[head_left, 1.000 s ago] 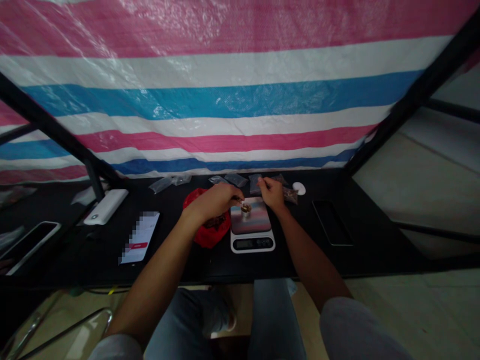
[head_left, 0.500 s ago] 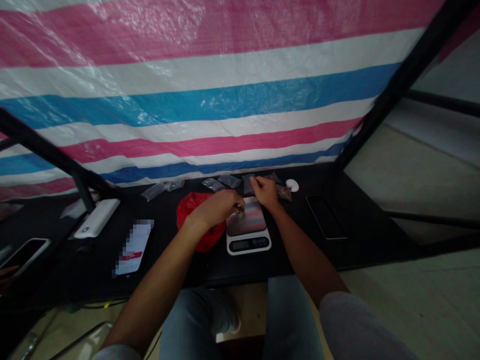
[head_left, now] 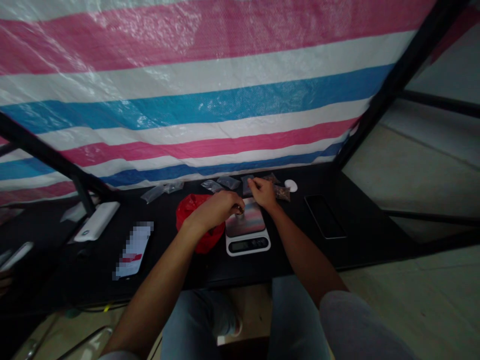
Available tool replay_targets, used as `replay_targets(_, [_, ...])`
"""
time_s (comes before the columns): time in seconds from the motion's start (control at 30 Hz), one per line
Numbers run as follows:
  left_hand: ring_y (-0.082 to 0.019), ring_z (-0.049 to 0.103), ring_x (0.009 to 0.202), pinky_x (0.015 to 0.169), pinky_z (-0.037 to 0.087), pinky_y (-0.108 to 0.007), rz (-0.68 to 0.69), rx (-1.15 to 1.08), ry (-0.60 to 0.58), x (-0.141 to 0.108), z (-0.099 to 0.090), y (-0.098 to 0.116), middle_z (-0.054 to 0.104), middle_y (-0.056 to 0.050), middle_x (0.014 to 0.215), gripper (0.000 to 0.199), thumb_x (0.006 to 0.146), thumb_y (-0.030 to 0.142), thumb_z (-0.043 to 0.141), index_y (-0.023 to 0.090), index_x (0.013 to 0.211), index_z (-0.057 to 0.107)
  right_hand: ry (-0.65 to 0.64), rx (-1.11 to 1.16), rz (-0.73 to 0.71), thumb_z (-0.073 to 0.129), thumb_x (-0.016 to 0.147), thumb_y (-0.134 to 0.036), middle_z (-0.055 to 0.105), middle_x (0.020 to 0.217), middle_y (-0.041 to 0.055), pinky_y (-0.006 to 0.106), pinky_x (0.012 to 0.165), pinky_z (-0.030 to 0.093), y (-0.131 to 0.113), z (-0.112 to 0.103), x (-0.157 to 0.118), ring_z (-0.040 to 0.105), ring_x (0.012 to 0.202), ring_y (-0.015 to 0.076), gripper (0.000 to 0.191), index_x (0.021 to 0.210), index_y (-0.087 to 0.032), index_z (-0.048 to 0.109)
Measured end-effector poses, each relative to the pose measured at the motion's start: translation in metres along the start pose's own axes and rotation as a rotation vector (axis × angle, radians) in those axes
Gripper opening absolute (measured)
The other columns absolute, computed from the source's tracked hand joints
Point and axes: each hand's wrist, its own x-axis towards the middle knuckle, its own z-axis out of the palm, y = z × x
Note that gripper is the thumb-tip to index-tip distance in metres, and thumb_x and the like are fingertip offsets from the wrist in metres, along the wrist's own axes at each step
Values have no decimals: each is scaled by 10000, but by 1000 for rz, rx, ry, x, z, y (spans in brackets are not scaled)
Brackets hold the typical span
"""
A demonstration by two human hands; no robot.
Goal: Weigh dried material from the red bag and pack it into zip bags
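- Left hand (head_left: 214,210) reaches over the digital kitchen scale (head_left: 247,245), its fingers (head_left: 231,206) pinching a small metal piece (head_left: 239,212) that they partly hide.
- Small metal piece sits just above the scale's platform, near its 12 o'clock edge; whether it touches the platform cannot be told.
- Right hand (head_left: 262,193) is at the scale's 1 o'clock, its fingers (head_left: 253,184) bunched together. Their tips are at a small dark-filled plastic bag (head_left: 246,186), but whether they grip it cannot be told.
- Scale stands on the black surface (head_left: 360,240), its white base and display facing the person at 6 o'clock, with pink and grey reflections on the platform.
- Red plastic bag (head_left: 205,244) lies crumpled at the scale's 9 o'clock, partly under the left hand.
- Clear plastic bags (head_left: 161,192) lie in a loose row along the far edge, from 10 to 12 o'clock.
- Small bag of brown bits (head_left: 283,193) lies at 1 o'clock, just beside the right hand, with a white round disc (head_left: 290,186) beyond it.
- Black phone (head_left: 324,216) lies flat at 3 o'clock.
- White power bank (head_left: 96,221) and a pixelated white sheet (head_left: 133,250) lie at 9 o'clock, well apart from the scale.
- Striped pink, white and blue tarpaulin (head_left: 187,100) hangs behind the surface at 12 o'clock.
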Motion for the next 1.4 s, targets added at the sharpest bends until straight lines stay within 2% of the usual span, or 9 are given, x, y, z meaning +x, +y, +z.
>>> replay_targets(0.33, [-211,739,983,896,492,-273,-19,-14,33,-5,1,-2,813,-71,1018,196,932,45,635,143,954,804,19,2,-19,484,976,-515,550,596,9,305,604,342,4,2,1,508,603,165,468,613,-223,524])
replay_targets(0.6, [-193,710,921,861,490,-278,67,-3,124,-2,6,-7,774,-74,1002,156,926,46,655,149,978,761,23,4,-11,511,994,-521,572,586,8,295,591,348,2,2,0,518,603,161,490,618,-214,579])
replay_targets(0.87, [-194,706,951,900,508,-288,107,-46,152,1,12,-10,762,-81,1039,157,905,42,689,145,1005,753,25,2,-12,522,995,-529,568,585,8,297,590,335,2,2,0,511,611,160,492,628,-209,593])
replay_targets(1.1, [-198,717,970,896,525,-293,124,-94,174,-3,15,-11,766,-83,1037,126,971,118,634,149,1030,741,16,1,-27,494,992,-510,539,573,-3,302,582,319,4,3,0,490,586,154,482,619,-214,568])
replay_targets(1.3, [-218,703,1076,971,514,-320,78,-34,258,-17,9,-15,765,-98,1138,247,1037,186,501,160,1113,734,14,-11,-36,495,987,-500,543,586,1,310,601,318,4,2,0,492,597,160,466,620,-218,553])
replay_targets(1.4, [-221,723,1020,916,531,-299,-81,17,169,-36,5,-26,781,-86,1114,269,1003,177,504,182,1092,758,16,-15,-30,501,992,-499,546,585,3,310,607,322,3,2,0,498,603,163,471,617,-218,551])
